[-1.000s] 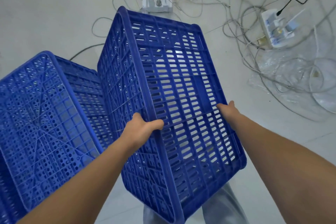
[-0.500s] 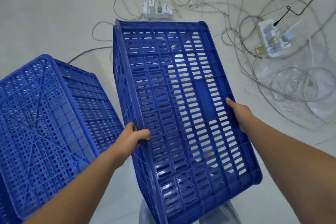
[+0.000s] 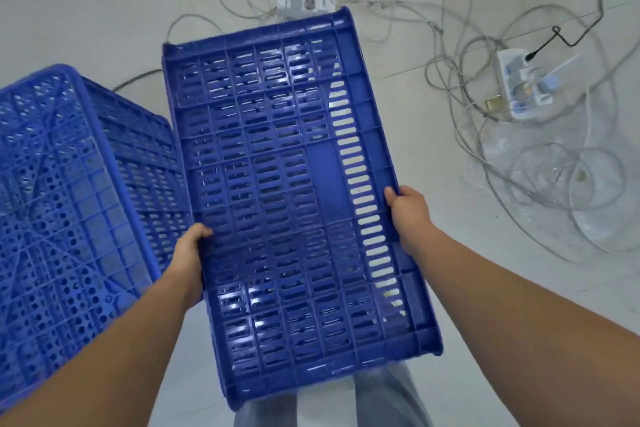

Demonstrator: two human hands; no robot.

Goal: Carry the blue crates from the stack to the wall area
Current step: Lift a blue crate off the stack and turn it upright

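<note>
I hold a blue slotted plastic crate (image 3: 287, 191) in front of me, turned on its side so one long slotted wall faces up at me. My left hand (image 3: 188, 258) grips its left edge with the thumb on top. My right hand (image 3: 408, 218) clasps its right edge. A second blue crate (image 3: 69, 191) stands on the floor at the left, tilted, its perforated bottom facing me, right beside the one I carry.
Grey cables (image 3: 450, 55) sprawl over the pale floor ahead and to the right. A white power strip (image 3: 519, 87) lies at the right, another socket block (image 3: 301, 0) just past the crate's far end. Clear plastic wrap (image 3: 571, 191) lies at right. My trouser legs (image 3: 381, 399) show below.
The held crate has swung clockwise and flattened, so its long wall now faces me squarely. Both hands kept their grip. The floor crate has shifted left in view.
</note>
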